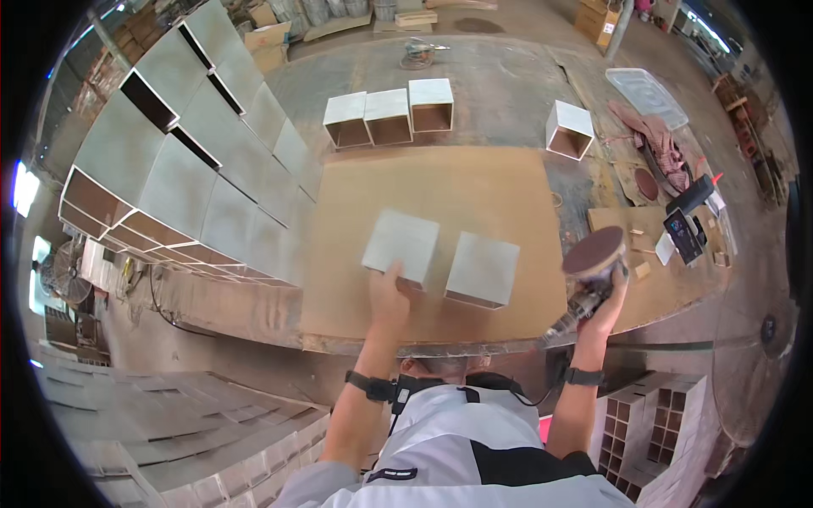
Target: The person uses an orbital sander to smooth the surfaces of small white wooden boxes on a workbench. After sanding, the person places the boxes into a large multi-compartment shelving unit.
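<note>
Gripping the disc sander (593, 269) in my right hand (603, 311), fingers wrapped round its body, pad lifted off the workbench (440, 190). My left hand (388, 298) lies flat, fingertips pressing the nearer grey box (401, 245) to steady it; a 2nd box (483, 269) sits just beside, 4 more farther back.

Even, soft daylight fills the scene, brightest at a glaring window far left; shadows are faint, fisheye edges bend and darken, focus slightly soft.

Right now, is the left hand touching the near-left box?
Touching. The head view shows the left hand with its fingers on the near edge of the left box on the brown board.
</note>
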{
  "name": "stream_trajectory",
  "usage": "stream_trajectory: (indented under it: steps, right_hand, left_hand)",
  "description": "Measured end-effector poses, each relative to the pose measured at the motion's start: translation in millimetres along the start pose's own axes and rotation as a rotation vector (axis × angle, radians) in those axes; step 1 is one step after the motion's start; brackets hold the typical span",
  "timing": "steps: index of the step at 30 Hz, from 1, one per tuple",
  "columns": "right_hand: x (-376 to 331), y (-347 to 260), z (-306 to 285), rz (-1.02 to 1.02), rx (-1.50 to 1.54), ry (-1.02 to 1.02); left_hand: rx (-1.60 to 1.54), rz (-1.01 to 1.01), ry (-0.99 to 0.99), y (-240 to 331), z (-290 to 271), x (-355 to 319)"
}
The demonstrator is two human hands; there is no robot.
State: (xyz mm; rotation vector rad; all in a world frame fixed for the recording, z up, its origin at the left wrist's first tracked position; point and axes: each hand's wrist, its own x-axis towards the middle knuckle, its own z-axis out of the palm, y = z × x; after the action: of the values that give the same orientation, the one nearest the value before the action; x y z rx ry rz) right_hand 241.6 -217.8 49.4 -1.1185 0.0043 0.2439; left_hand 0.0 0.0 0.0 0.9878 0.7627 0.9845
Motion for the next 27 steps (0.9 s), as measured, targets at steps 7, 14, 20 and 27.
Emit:
stream_trajectory:
  steps: [7,14,20,27]
  right_hand:
    - [-8,-8,-41,0.227,0.148,-0.119]
    - [-1,-4,-43,0.293,0.134,-0.053]
    - [5,-10,-43,0.206,0.196,-0.080]
    - [11,-22,-43,0.207,0.373,-0.125]
  left_hand:
    - [0.140,-0.133,0.113,-15,-6,-12]
    - [0.355,-0.346,-0.135,-28,42,-77]
    - [0.378,-0.421,-0.240,-40,102,-61]
    - [1.344,0.464,-0.651,-102,75,-75]
